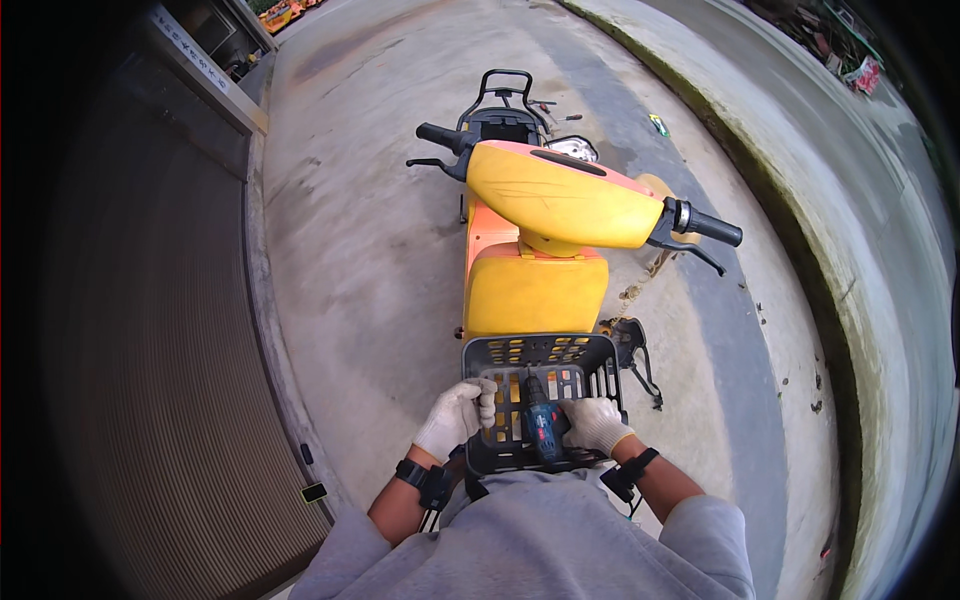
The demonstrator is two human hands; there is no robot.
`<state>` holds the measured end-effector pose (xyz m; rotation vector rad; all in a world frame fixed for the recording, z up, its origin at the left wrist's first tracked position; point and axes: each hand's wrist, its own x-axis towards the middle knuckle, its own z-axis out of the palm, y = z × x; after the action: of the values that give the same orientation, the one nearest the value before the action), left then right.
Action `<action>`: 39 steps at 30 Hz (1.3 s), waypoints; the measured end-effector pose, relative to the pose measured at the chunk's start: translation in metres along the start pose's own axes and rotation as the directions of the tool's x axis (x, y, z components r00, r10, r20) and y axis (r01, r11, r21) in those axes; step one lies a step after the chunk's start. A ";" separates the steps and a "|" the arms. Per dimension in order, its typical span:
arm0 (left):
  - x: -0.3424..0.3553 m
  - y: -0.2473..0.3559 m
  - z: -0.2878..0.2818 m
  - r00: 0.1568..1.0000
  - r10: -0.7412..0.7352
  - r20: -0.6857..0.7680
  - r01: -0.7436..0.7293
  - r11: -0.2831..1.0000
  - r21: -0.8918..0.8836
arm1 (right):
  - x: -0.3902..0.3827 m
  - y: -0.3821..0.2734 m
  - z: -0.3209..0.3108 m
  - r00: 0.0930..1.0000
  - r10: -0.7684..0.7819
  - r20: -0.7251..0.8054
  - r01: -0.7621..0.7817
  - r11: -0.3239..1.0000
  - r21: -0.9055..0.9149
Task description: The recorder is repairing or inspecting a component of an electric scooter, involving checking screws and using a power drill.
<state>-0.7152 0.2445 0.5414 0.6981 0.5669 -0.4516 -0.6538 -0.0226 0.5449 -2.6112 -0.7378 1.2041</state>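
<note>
A dark blue and black cordless drill (543, 425) is inside the black plastic basket (540, 347) on the front of a yellow scooter, its chuck directed away from me toward the basket's far wall. My right hand (597, 425), in a white work glove, is closed around the drill's handle. At the basket's left side is my left hand (458, 418), also gloved, with its fingers curled in. Whatever those fingers may hold is too small or hidden to make out. The drill's lower end is partly covered by my right hand.
Beyond the basket rise the scooter's yellow front panel (537, 290) and handlebar cover (560, 195). A black bracket-like part (630, 345) lies on the concrete to the right. Small tools (570, 118) lie near the scooter's rear. A ribbed shutter (190, 400) stands left; a concrete kerb (760, 170) curves along the right.
</note>
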 end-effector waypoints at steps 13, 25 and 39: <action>-0.002 -0.005 0.001 0.996 0.091 0.018 -0.088 0.987 -0.138 | 0.010 -0.008 0.014 1.000 0.021 0.017 -0.021 1.000 -0.005; -0.002 -0.005 0.000 0.997 0.081 0.010 -0.079 0.988 -0.136 | 0.010 -0.010 0.024 0.999 0.034 -0.013 -0.034 0.999 0.009; -0.001 -0.009 -0.003 0.996 0.084 0.016 -0.082 0.993 -0.090 | 0.008 -0.013 0.036 0.994 0.104 -0.026 -0.102 0.993 0.063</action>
<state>-0.7224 0.2406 0.5356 0.6289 0.5339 -0.3533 -0.6808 -0.0087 0.5206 -2.6392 -0.5574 1.1932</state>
